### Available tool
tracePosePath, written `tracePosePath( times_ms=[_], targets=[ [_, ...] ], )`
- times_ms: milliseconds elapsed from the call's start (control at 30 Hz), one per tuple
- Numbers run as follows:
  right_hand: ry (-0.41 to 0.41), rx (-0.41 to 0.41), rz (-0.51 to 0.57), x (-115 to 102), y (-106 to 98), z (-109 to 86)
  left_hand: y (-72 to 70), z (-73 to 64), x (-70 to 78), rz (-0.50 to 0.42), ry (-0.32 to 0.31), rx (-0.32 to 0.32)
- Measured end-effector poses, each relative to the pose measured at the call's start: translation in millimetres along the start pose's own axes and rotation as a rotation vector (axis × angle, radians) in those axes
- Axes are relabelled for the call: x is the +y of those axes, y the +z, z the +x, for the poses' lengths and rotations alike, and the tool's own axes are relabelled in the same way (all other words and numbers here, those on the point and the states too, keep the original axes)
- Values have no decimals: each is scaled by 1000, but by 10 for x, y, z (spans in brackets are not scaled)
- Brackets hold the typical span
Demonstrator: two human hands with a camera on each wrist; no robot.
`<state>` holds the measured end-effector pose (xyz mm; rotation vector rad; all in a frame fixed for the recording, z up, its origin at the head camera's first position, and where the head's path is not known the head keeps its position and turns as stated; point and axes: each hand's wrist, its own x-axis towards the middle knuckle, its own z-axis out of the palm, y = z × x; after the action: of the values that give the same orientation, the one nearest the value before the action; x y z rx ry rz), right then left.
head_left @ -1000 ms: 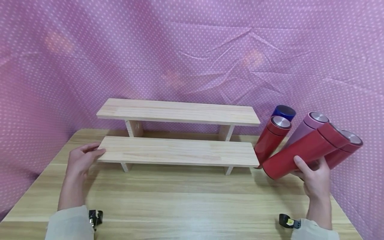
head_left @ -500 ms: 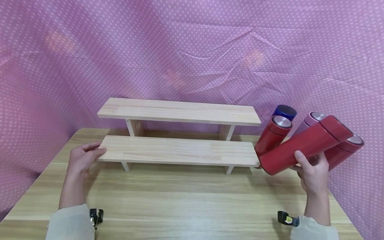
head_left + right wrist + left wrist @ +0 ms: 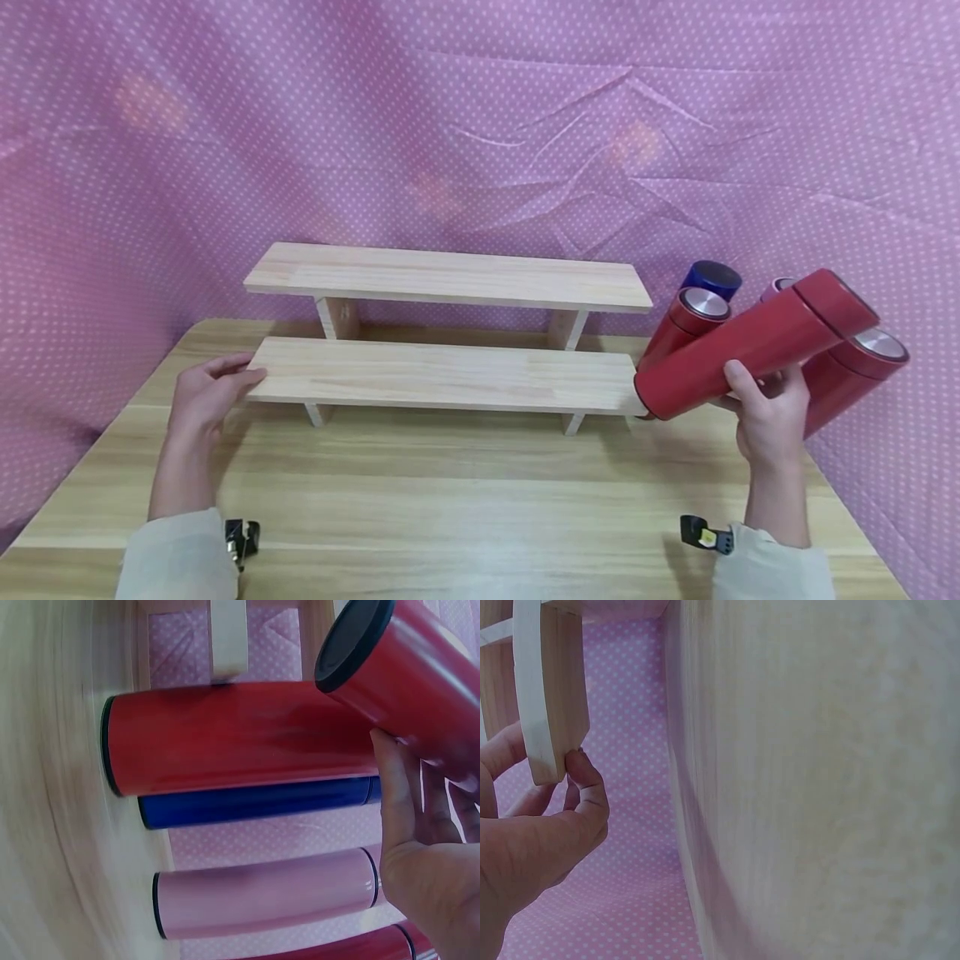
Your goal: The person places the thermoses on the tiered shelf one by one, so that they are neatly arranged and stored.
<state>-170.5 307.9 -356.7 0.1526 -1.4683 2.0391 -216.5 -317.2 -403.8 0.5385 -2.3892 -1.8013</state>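
Observation:
With the thumb and fingers of my left hand I pinch the left end of the lower board of a two-tier wooden shelf. The left wrist view shows the fingertips on both faces of that board. My right hand grips a red thermos bottle, raised and tilted, its base down toward the left. In the head view that base is at the right end of the lower board; whether they touch I cannot tell. Nothing stands on either board.
Behind the held bottle stand a red bottle, a blue one, a pink one and another red one. The upper board stands at the back of the wooden table. Dotted pink cloth hangs behind.
My right hand has carried the red thermos bottle left and up, toward the lower board's right end. The held bottle now covers more of the pink one. My left hand keeps its place.

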Motion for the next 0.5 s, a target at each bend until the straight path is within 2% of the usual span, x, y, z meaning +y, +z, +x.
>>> tracePosePath(
  times_ms=[200, 500],
  targets=[
    [-12, 14, 42, 37, 94, -12, -7, 0, -13, 10, -13, -5],
    [-6, -8, 26, 103, 181, -36, -10, 4, -19, 0, -16, -5]
  ],
)
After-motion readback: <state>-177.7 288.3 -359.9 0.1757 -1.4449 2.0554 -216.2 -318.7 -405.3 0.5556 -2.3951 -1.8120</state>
